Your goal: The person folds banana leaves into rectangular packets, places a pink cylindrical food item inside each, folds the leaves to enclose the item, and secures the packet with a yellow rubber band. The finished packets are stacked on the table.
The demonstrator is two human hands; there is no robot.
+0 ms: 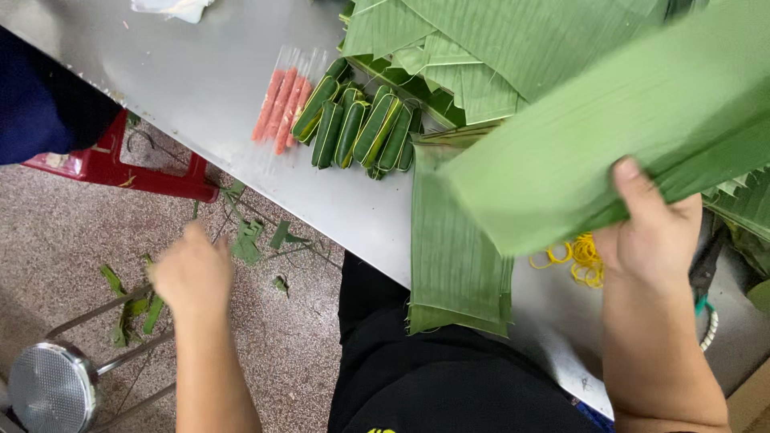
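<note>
My right hand (654, 228) grips a broad strip of green banana leaf (609, 136), lifted above the metal table (200, 72). My left hand (192, 273) hangs out over the floor, left of the table edge, blurred, with nothing seen in it. A stack of cut leaf pieces (453, 256) lies at the table's near edge. Several leaf-wrapped rolls (361, 128) lie beside pink sausages in clear wrap (281, 100). Yellow rubber bands (581, 258) sit just left of my right hand.
More banana leaves (481, 40) are piled at the table's back. A red plastic stool (120, 164) and a metal stool (48, 389) stand on the speckled floor, with leaf scraps (249, 240) scattered about. Another person's dark sleeve (32, 104) is at far left.
</note>
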